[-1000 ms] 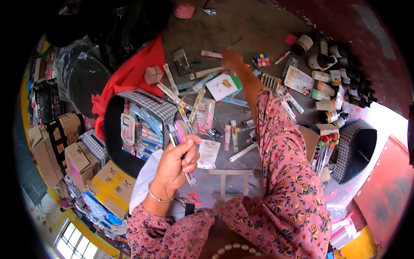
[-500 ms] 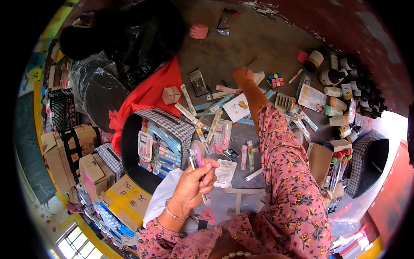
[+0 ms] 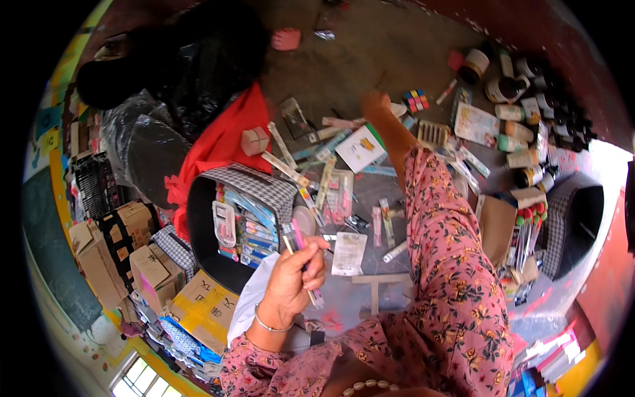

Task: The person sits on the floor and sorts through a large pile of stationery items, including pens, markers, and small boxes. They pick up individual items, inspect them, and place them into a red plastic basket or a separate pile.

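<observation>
A worn brown-grey surface (image 3: 324,66) spreads out before me, cluttered nearest the person and opening broadly past the blurred right hand (image 3: 376,104), whose grip I can't make out. Black plastic (image 3: 192,59) bounds it on the left, bottles (image 3: 519,131) and a dark red wall (image 3: 529,33) on the right. Near a checked bin (image 3: 264,184), the left hand (image 3: 291,281) clasps slim pens (image 3: 297,233) upright, slightly tilted, above the near side.
</observation>
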